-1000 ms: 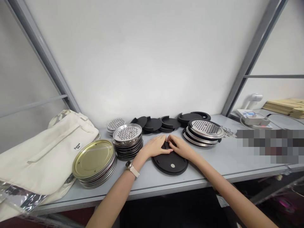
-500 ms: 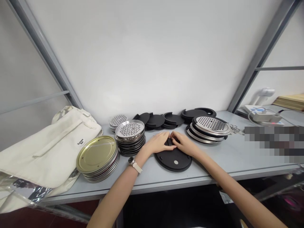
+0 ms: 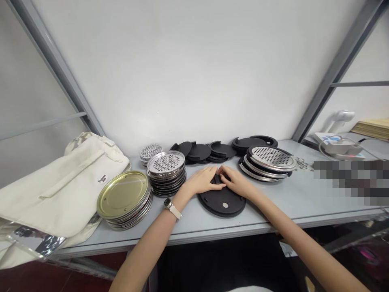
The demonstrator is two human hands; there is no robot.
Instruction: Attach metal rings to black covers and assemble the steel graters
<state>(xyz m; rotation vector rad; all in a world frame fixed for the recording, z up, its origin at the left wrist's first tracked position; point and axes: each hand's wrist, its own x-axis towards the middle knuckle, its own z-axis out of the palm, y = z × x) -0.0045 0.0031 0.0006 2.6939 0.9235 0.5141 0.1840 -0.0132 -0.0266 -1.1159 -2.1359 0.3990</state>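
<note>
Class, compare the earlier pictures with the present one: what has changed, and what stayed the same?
No object has visibly moved, and nothing was taken up or let go; only the camera's view has shifted slightly. The left hand and right hand stay at the black disc's far part; the gold-topped stack stays put.

A wristwatch [image 3: 172, 208] with a rounded dark face, a silvery case and a cream strap is worn at the left wrist [image 3: 182, 202]. The left hand [image 3: 204, 181], right hand [image 3: 235, 181] and both forearms [image 3: 147, 245] are seen bare.
</note>
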